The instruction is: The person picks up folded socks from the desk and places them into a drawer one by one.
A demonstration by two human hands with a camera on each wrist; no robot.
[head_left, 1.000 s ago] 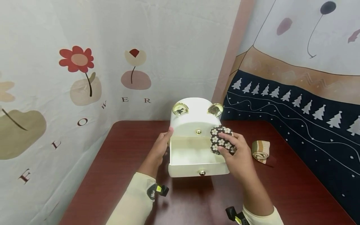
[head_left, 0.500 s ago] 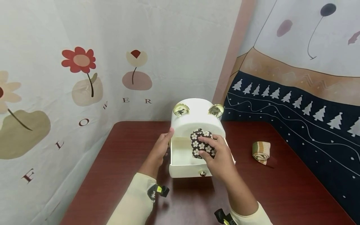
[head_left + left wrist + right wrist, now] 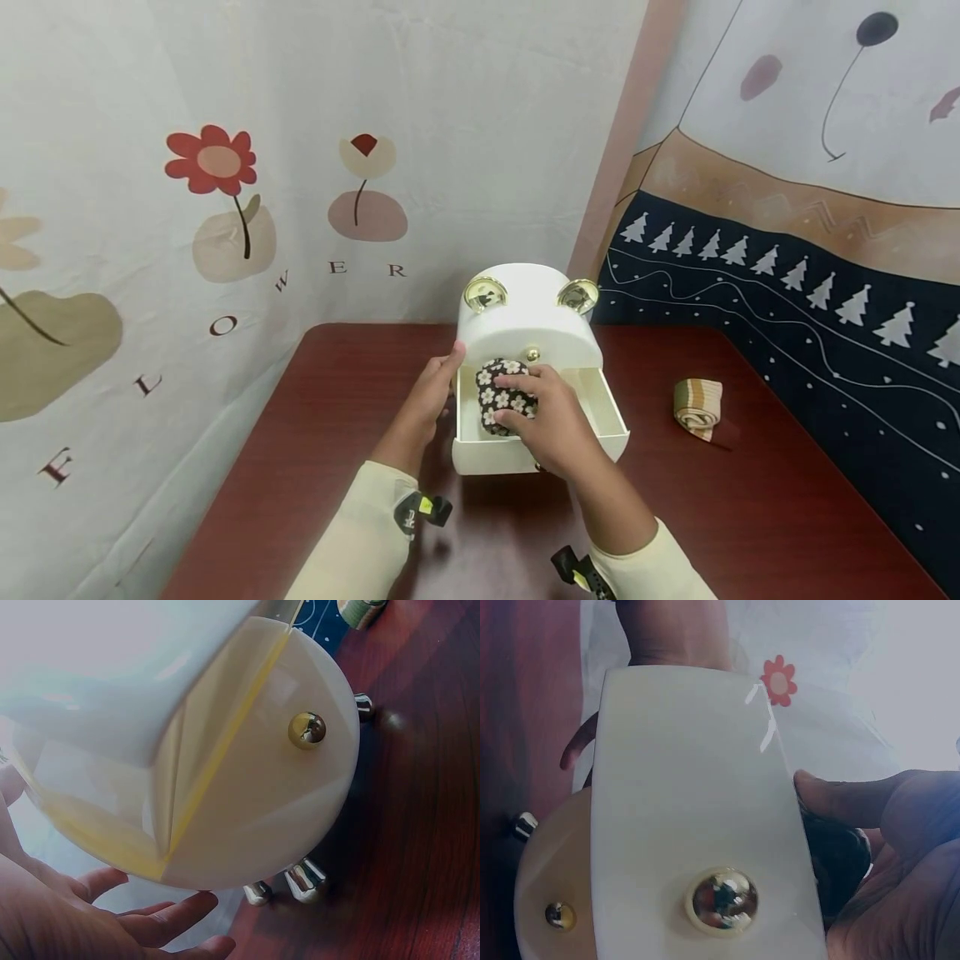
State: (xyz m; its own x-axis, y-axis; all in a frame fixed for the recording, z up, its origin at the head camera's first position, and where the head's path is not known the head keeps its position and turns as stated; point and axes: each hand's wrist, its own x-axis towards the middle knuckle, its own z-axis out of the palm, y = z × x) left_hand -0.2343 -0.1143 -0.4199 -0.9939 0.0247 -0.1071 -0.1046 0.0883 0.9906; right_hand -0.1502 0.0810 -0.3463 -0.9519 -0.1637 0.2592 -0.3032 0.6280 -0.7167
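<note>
A white storage box with two gold round ears stands on the table, its drawer pulled out toward me. My right hand pinches a folded cloth bundle, black with white flowers, over the left part of the drawer. In the right wrist view the drawer front hides much of this dark bundle. My left hand lies along the box's left side, thumb up; its fingers look loosely extended against the box in the left wrist view.
A rolled striped cloth in cream, tan and green lies to the right on the red-brown table. Printed wall cloths hang behind and to the right. Gold feet hold the box off the tabletop.
My right hand has carried the flowered bundle leftward and slightly down, from the drawer's right edge to its left part. The left hand and the box stay where they were.
</note>
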